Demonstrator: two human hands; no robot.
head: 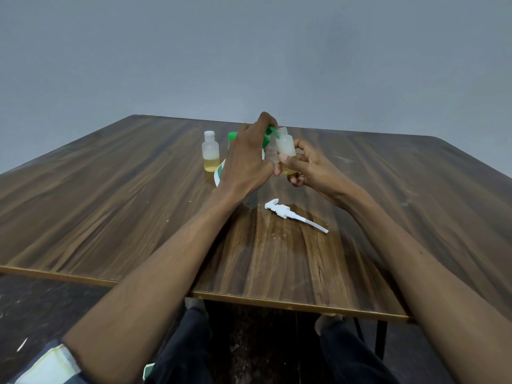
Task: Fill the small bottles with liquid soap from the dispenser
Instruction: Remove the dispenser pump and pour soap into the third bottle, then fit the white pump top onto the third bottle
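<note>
My left hand (245, 159) covers the green pump head of the soap dispenser (220, 173), whose white and green body shows beside my wrist. The green spout (273, 132) points at the open neck of a small translucent bottle (285, 145). My right hand (307, 164) holds that bottle upright, with yellow soap at its bottom between my fingers. A second small bottle (211, 152), capped and partly filled with yellow soap, stands on the wooden table (110, 203) left of the dispenser.
A loose white pump with its tube (291, 214) lies on the table in front of my hands, with a wet patch around it. The table's near edge (277, 302) runs across above my knees. A grey wall stands behind.
</note>
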